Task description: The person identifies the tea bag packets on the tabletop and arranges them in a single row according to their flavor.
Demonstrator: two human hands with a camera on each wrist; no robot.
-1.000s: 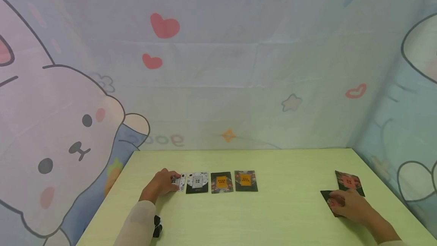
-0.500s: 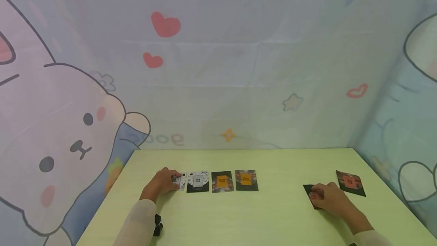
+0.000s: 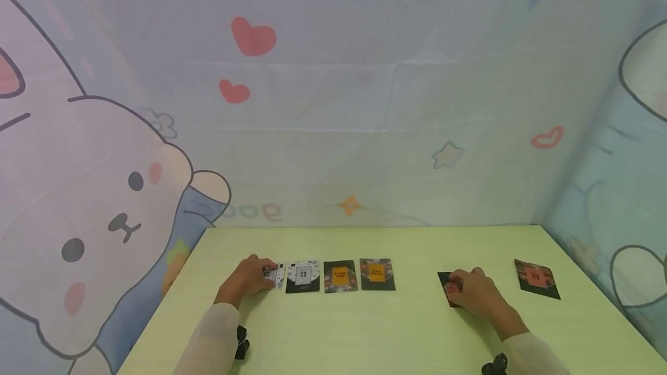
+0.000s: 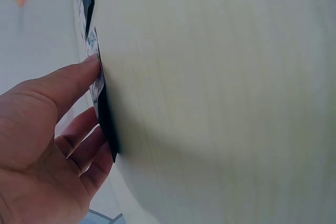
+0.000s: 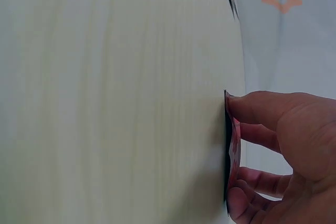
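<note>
On the left, my left hand (image 3: 246, 276) grips a black-and-white sachet (image 3: 279, 276) at the end of a row. Its thumb is at one edge and the fingertips at the opposite edge in the left wrist view; the hand hides much of the sachet. To the right of the row, my right hand (image 3: 476, 293) holds a red-and-black sachet (image 3: 446, 283) between thumb and fingers. The right wrist view shows this sachet (image 5: 233, 150) edge-on, slightly bowed, close over the table.
Beside the left hand's sachet lie another black-and-white sachet (image 3: 303, 276) and two with orange labels, one sachet (image 3: 340, 276) left of the other sachet (image 3: 377, 274). A red-labelled sachet (image 3: 538, 278) lies at the far right of the table (image 3: 396, 334). A printed cloth (image 3: 333, 132) hangs behind.
My right hand has carried the red-and-black sachet leftward, away from the red-labelled one and nearer the row. My left hand has stayed where it was.
</note>
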